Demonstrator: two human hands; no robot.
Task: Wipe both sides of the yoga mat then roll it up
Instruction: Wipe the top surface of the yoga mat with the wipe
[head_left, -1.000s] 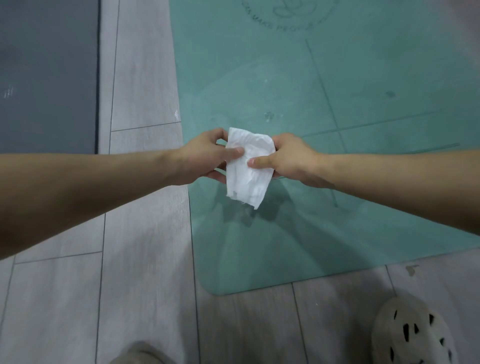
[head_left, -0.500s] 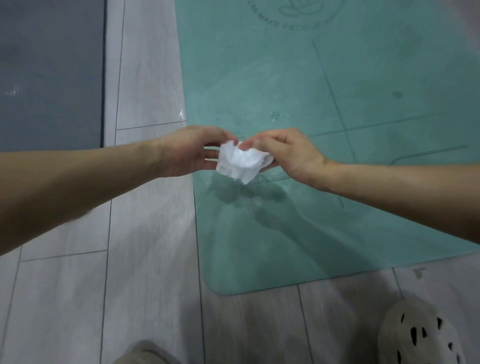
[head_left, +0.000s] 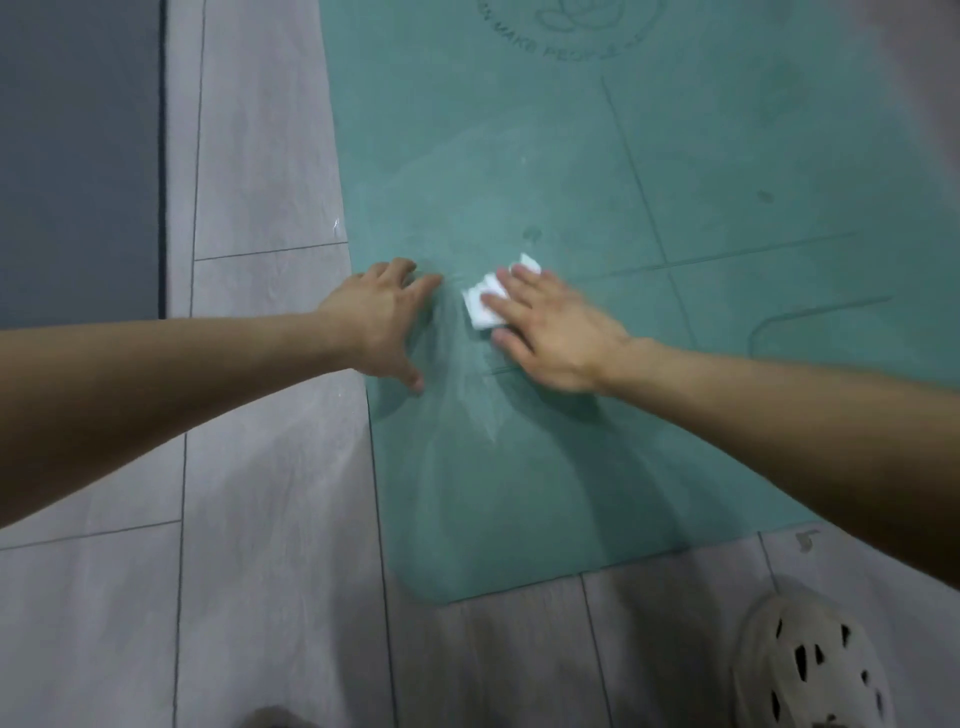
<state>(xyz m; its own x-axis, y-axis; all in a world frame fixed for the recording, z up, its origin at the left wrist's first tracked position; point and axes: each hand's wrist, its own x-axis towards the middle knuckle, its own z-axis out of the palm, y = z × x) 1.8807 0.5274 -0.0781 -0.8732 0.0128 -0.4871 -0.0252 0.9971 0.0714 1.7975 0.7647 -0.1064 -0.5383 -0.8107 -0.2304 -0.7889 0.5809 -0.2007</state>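
Grey floor (head_left: 270, 499), yoga mat (head_left: 519, 156) lengthwise ahead.

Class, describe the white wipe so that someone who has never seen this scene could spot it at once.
Find the large teal yoga mat spread on the grey floor. Near its left edge, beside the left hand, the wipe lies under the fingers of the right hand. It is the only white, folded thing on the mat.

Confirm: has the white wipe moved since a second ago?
Yes. The white wipe has dropped from mid-air onto the yoga mat, pressed flat under the right hand.
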